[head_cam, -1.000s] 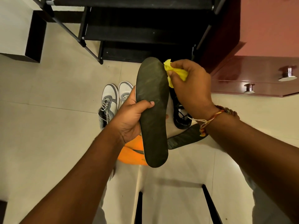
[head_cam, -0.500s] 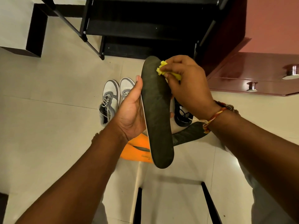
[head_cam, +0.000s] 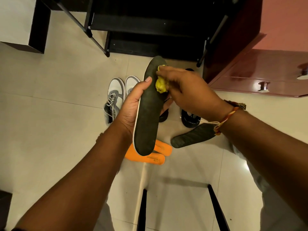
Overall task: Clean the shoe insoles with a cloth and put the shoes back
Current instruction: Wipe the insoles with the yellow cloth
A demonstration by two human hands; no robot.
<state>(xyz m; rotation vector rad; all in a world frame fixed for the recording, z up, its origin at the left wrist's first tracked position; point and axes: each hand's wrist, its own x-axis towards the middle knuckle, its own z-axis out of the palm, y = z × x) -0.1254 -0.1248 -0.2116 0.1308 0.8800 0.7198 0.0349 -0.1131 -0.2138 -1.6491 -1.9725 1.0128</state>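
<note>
Yellow cloth (head_cam: 160, 83), pinched in the right hand (head_cam: 188, 92), presses on the dark insole (head_cam: 147, 114) clasped by the left hand (head_cam: 133, 105); cleaning seems midway, grey shoes (head_cam: 115, 97) not yet returned.

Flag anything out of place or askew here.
Nothing looks damaged or spilled. Loose on the floor: two overlapping orange insoles and a dark insole lying askew near the black shoes, all out of their shoes.

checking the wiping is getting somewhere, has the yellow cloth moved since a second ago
Yes. The yellow cloth in the right hand moved left, toward the grey sneakers, onto the dark insole.
</note>
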